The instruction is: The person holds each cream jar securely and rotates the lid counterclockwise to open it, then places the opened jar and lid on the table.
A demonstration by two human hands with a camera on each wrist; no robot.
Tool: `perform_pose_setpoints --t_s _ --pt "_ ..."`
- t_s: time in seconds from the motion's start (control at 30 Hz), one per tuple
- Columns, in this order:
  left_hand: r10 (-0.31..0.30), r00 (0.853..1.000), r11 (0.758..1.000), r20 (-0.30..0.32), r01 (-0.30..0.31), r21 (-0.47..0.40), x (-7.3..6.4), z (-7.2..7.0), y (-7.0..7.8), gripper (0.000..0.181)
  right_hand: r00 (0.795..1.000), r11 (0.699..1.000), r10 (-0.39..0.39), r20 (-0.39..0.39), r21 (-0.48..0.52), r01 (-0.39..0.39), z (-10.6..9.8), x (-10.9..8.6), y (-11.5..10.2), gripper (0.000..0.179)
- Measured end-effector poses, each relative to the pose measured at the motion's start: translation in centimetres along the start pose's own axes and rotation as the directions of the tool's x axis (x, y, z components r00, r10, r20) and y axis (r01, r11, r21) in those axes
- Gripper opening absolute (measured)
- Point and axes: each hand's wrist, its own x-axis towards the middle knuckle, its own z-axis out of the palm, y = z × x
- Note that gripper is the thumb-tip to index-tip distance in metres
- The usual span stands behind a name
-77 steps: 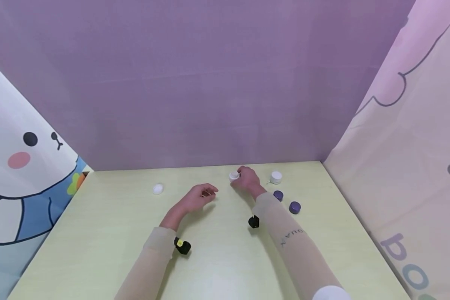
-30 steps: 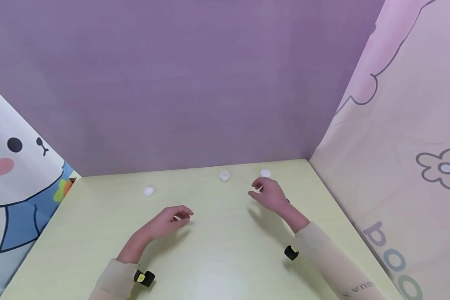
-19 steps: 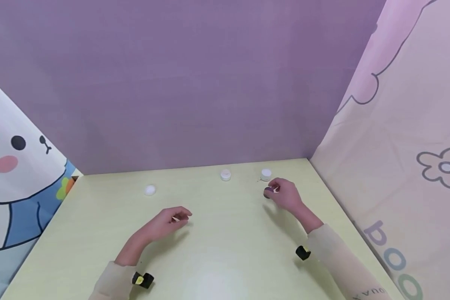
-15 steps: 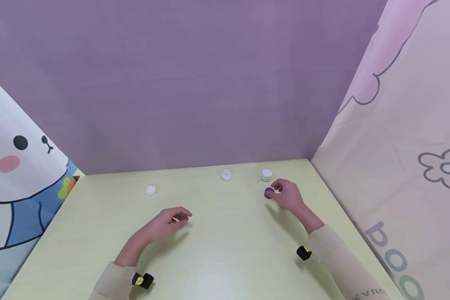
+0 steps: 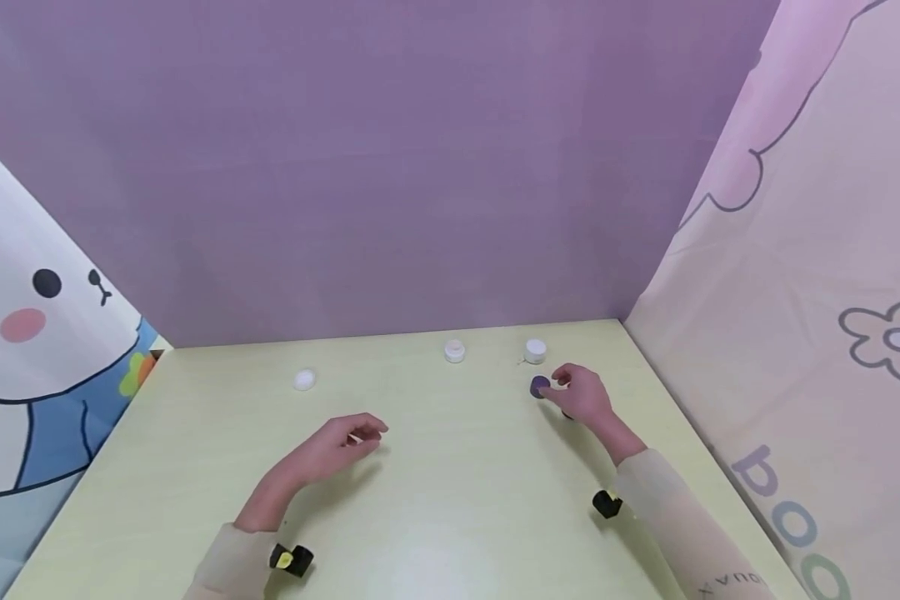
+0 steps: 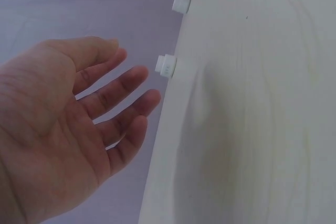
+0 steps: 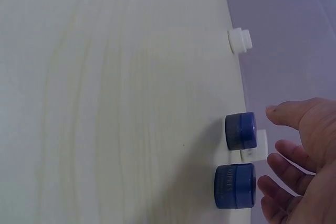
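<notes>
My right hand (image 5: 581, 396) hovers over two small dark blue lidded jars, its fingers loosely bent with a gap between thumb and fingertips. One dark blue jar (image 5: 540, 387) shows beside the thumb; the other lettered jar (image 7: 235, 186) is mostly hidden under the hand in the head view. Just beyond stands a white lidded jar (image 5: 535, 351). To its left is a white jar (image 5: 454, 351) whose narrower neck shows in the wrist views. My left hand (image 5: 337, 450) is held above the table, palm inward, fingers relaxed and holding nothing.
A round white cap-like disc (image 5: 304, 379) lies at the far left of the pale wooden table (image 5: 435, 500). A purple cloth (image 5: 390, 167) rises behind the back edge. Printed cloths hang at both sides. Black cameras sit on both wrists.
My right hand has let go of the white necked jar and moved right, to the dark blue jars. My left hand has drawn back nearer to me. The view has shifted slightly.
</notes>
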Motion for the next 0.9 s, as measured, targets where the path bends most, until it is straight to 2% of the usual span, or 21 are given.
perform_pose_setpoints --t_s 0.37,0.63,0.9 --pt "0.001 1.000 1.000 0.005 -0.001 0.004 1.2 0.6 0.2 0.028 0.991 0.991 0.112 0.067 -0.075 -0.107 0.9 0.9 0.9 0.053" --pt "0.006 1.000 1.000 0.011 -0.006 -0.010 1.7 0.9 0.2 0.030 0.987 0.982 0.133 0.086 -0.146 -0.120 1.4 1.4 0.3 0.052" --pt "0.026 1.000 1.000 0.008 -0.026 -0.012 2.8 1.6 0.5 0.029 0.987 0.972 0.134 0.090 -0.205 -0.114 1.8 1.9 0.4 0.051"
